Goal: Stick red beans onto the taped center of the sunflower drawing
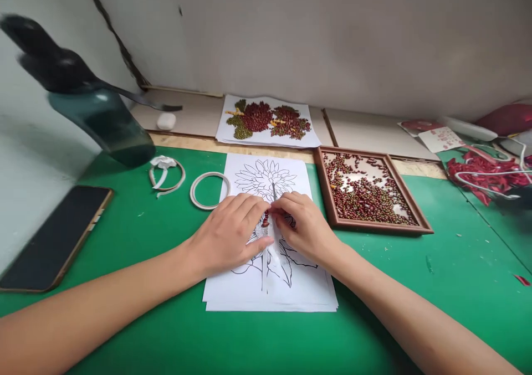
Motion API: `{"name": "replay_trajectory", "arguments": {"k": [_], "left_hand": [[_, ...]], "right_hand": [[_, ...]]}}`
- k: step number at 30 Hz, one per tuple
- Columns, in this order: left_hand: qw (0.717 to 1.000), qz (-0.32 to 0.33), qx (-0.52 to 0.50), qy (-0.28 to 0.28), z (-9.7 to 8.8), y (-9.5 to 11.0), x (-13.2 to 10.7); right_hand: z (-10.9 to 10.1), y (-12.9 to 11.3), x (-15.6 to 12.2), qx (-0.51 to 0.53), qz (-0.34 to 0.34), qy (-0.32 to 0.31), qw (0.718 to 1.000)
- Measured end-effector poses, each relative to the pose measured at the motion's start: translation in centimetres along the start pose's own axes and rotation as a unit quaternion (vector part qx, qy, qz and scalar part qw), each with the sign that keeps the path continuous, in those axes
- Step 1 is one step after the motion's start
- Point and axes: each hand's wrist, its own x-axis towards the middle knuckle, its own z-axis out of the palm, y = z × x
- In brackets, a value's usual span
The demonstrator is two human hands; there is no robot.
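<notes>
A sheet of paper printed with a line-drawn flower [266, 170] lies on top of a small stack. Over its middle, my left hand [236, 231] rests with fingers stretched and the thumb apart. My right hand [301, 225] is closed in a pinch, its fingertips meeting the left fingertips above the stem. Whatever it pinches is too small to make out. Between my hands a few dark red beans [265, 220] sit on the drawing. A shiny, pale strip [276, 247], apparently tape, runs down beside them. Part of the drawing is hidden under my hands.
A brown-framed tray [374, 229] of red and green beans stands right of the paper. Left are a tape roll [210, 191], another ring with crumpled white strip [167, 175], a phone [54, 236] and a bottle [103, 120]. A finished-looking bean picture [268, 121] lies behind; red scraps [484, 173] lie far right.
</notes>
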Motion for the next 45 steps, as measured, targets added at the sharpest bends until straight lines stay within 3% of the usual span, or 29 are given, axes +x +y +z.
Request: {"name": "replay_trajectory", "arguments": {"k": [6,14,36,45], "left_hand": [[0.999,-0.006,-0.027,-0.035,-0.27,-0.27,-0.27],[1.0,-0.015,0.004,-0.011,0.35,-0.33,-0.55],[1.0,-0.006,0.019,-0.014,0.58,-0.4,-0.58],[1.0,-0.002,0.021,-0.015,0.64,-0.56,-0.57]], "right_hand": [[0.07,-0.57,-0.42,-0.004,0.025,0.007,1.0],[0.19,-0.75,-0.4,0.005,0.025,0.006,1.0],[0.12,-0.8,-0.34,-0.014,0.024,-0.015,1.0],[0.07,-0.6,-0.64,0.025,0.029,0.012,0.999]]}}
